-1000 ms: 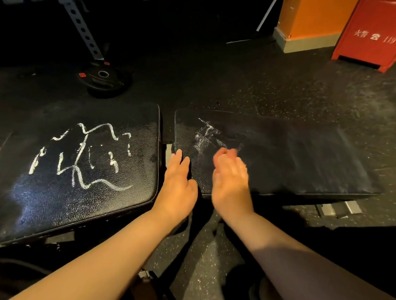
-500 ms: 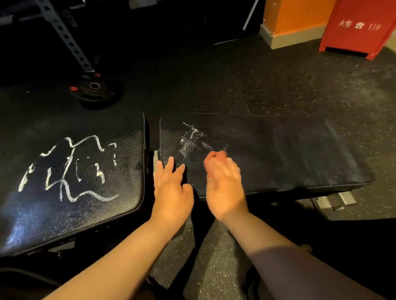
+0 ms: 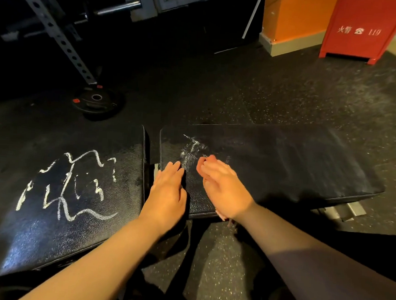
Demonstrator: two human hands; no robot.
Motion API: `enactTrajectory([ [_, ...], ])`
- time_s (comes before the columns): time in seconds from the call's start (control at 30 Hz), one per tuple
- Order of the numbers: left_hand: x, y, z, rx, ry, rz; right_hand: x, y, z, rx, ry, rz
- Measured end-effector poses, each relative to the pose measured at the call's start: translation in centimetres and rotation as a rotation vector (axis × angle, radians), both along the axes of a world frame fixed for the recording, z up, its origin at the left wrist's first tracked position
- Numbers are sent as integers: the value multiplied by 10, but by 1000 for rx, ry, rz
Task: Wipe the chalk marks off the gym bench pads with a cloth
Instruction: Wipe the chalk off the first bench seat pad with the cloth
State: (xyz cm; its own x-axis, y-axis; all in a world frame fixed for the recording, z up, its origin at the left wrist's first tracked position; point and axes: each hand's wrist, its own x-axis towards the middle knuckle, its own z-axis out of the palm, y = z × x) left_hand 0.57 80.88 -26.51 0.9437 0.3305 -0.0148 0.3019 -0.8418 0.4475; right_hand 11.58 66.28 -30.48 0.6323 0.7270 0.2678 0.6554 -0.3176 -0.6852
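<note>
Two black bench pads lie side by side. The left pad [image 3: 59,234] carries bold white chalk scribbles [image 3: 67,183]. The right pad [image 3: 284,166] has a fainter, smeared chalk patch [image 3: 190,149] near its left end. My left hand [image 3: 166,194] rests flat on the near left corner of the right pad, fingers straight. My right hand [image 3: 222,186] sits just right of the smear with its fingers curled. A small pale pink edge of cloth [image 3: 220,217] shows under the heel of that hand. The rest of the cloth is hidden.
A black weight plate [image 3: 97,100] lies on the speckled rubber floor beyond the left pad. A perforated rack upright [image 3: 58,34] and a barbell end [image 3: 117,7] stand behind it. A red cabinet [image 3: 362,27] and an orange pillar [image 3: 293,14] are at the far right.
Both hands stay at the same place on the right pad, and the right hand shifts only slightly beside the smear. My view has tilted up a little.
</note>
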Motion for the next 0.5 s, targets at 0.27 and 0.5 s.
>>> enactTrajectory([
  [0.27,2,-8,-18,97,-160,50,30,-5,-7,-312,-14,-464],
  [0.5,3,-9,-17,115,-171,42,41,-14,-11,-192,179,-401],
])
